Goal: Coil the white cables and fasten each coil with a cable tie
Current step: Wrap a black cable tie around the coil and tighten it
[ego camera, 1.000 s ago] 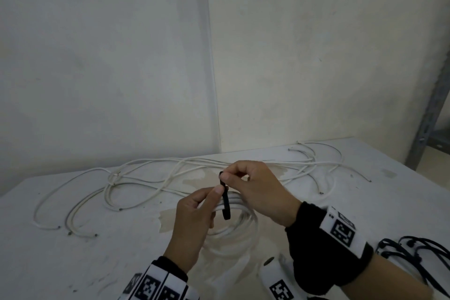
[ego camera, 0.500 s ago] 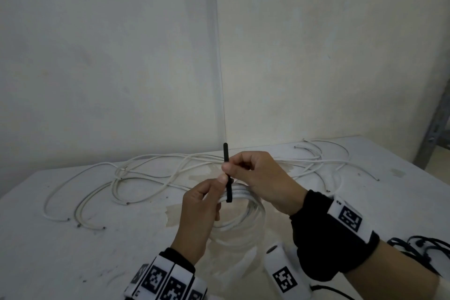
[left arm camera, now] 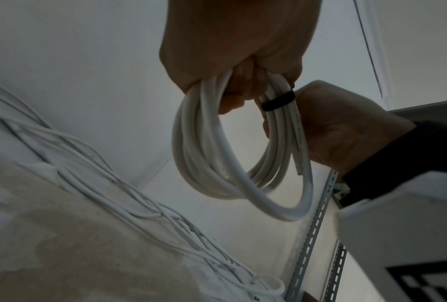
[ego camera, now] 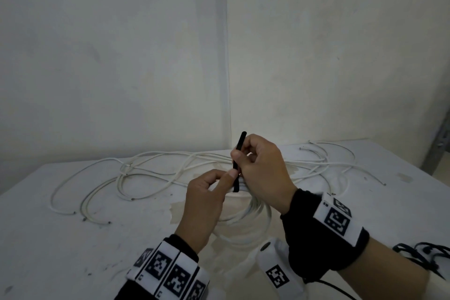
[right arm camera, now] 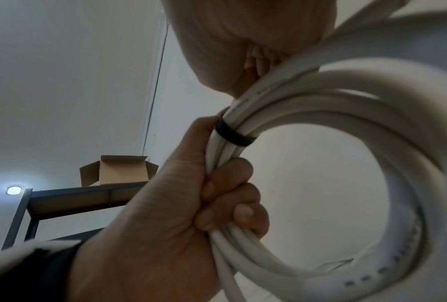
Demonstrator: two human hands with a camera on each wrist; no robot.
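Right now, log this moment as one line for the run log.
step: tie fastening | left hand: holds coil | right hand: holds coil, pulls cable tie tail | loose cables: on table

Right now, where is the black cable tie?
In the head view the black cable tie is at centre, wrapped around the white coil, pinched between the left hand and right hand above the table.

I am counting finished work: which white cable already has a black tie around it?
The coiled cable held in both hands; black tie circles it. Loose cables lie untied on the table.
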